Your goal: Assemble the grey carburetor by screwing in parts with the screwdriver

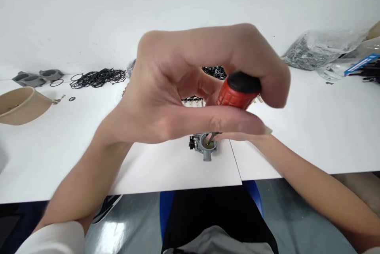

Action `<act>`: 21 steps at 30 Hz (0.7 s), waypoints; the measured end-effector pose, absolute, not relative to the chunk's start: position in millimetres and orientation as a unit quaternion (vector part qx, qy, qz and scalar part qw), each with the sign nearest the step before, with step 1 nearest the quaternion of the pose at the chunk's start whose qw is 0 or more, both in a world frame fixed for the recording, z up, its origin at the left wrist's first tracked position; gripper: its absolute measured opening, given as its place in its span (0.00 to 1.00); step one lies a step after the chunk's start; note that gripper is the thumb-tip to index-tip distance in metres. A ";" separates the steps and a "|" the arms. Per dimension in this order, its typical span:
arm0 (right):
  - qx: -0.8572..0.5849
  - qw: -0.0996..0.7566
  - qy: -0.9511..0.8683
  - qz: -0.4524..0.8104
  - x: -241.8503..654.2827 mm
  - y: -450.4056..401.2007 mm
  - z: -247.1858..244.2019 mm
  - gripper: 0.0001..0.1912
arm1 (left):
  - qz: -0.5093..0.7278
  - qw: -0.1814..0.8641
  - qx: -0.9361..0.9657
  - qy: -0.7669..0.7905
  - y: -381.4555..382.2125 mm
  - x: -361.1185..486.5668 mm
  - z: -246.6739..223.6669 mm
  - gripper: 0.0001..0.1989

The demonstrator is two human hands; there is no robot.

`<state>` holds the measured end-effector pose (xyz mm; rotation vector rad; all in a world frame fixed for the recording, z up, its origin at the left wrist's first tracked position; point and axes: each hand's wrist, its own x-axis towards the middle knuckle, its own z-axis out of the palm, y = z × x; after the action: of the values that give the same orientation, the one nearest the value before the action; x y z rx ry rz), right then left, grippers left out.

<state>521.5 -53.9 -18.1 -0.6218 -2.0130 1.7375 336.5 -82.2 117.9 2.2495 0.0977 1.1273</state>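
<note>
My left hand (184,84) is large and close to the camera, its fingers and thumb closed round the red handle of a screwdriver (236,93) with a black end cap. The screwdriver's shaft slants down, and its tip is inside the round opening of a small grey metal carburetor body (207,154) near the table's front edge. A black fitting sticks out of the body's left side. Behind my left hand, my right hand (233,137) shows only in part, beside the shaft and the metal body; its fingers are mostly hidden.
Along the wall are grey metal parts (32,79), a heap of black rings (99,78), more small black rings (218,72) and a clear bag of metal pieces (314,50). A beige bowl (25,105) stands on the left. A plastic bottle (341,66) lies at the right.
</note>
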 end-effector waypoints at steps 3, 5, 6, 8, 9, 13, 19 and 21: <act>-0.211 0.218 -0.715 0.630 520.2 -55.2 -19.1 0.25 | 0.386 0.343 0.856 0.032 -84.2 335.3 122.4 0.23; -0.189 0.233 -0.710 0.637 520.1 -56.4 -20.4 0.26 | 0.347 0.374 0.859 0.035 -84.8 333.2 124.4 0.25; -0.182 0.236 -0.707 0.641 520.3 -56.7 -20.8 0.26 | 0.347 0.376 0.858 0.035 -84.7 332.8 124.0 0.25; -0.177 0.232 -0.701 0.650 520.8 -56.3 -21.0 0.26 | 0.369 0.369 0.851 0.062 -83.4 333.3 120.4 0.23; -0.180 0.228 -0.700 0.653 521.2 -55.7 -20.8 0.26 | 0.376 0.361 0.850 0.074 -82.3 333.8 117.6 0.21; -0.188 0.216 -0.717 0.636 521.9 -52.4 -20.4 0.22 | 0.394 0.315 0.860 0.075 -78.0 333.2 108.0 0.16; -0.183 0.236 -0.705 0.643 520.7 -52.6 -26.0 0.24 | 0.332 0.294 0.894 0.064 -80.9 326.4 121.3 0.20; -0.184 0.234 -0.708 0.640 520.9 -51.9 -27.2 0.25 | 0.327 0.317 0.890 0.025 -83.5 328.5 129.4 0.26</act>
<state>520.9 -51.9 -27.2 -0.5044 -1.9451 1.7584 328.5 -83.5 129.4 2.3421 0.0663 0.8606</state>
